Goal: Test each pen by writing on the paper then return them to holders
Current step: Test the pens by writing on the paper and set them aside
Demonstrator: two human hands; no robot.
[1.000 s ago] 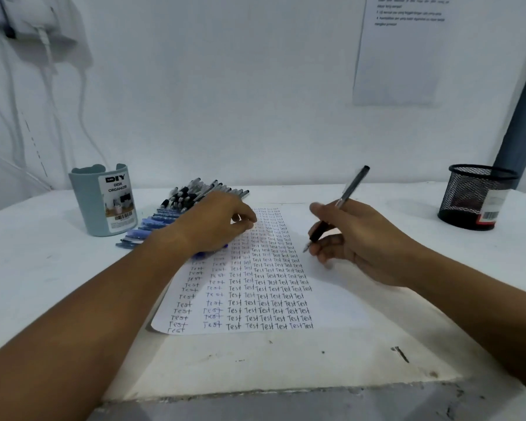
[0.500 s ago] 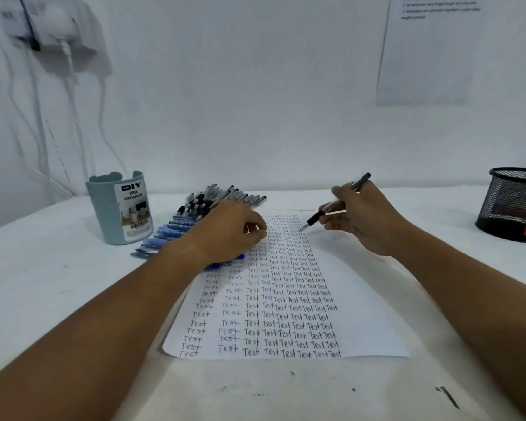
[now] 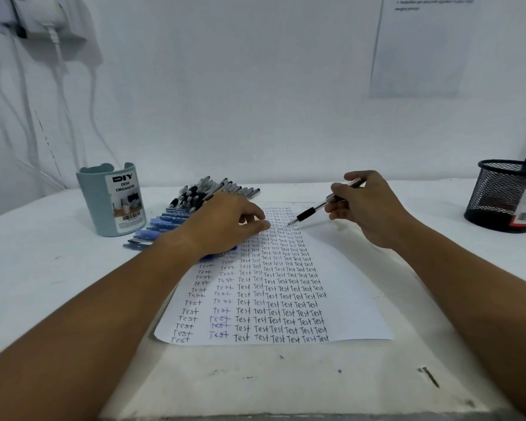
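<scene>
Your right hand (image 3: 368, 208) grips pen (image 3: 319, 206), tip near paper's (image 3: 346, 293) far edge | left hand (image 3: 225, 224), fingers curled, rests on paper's left edge.

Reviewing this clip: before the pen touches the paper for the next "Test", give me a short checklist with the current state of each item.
1. Right hand grips the pen: ok.
2. Pen tip points down at the paper: ok.
3. Tip touching the paper: cannot tell.
4. Left hand rests on the paper's upper left part, steadying it: ok.
5. Blank space right of the written columns: ok.
6. Mesh holder upright on the right: ok.
</scene>
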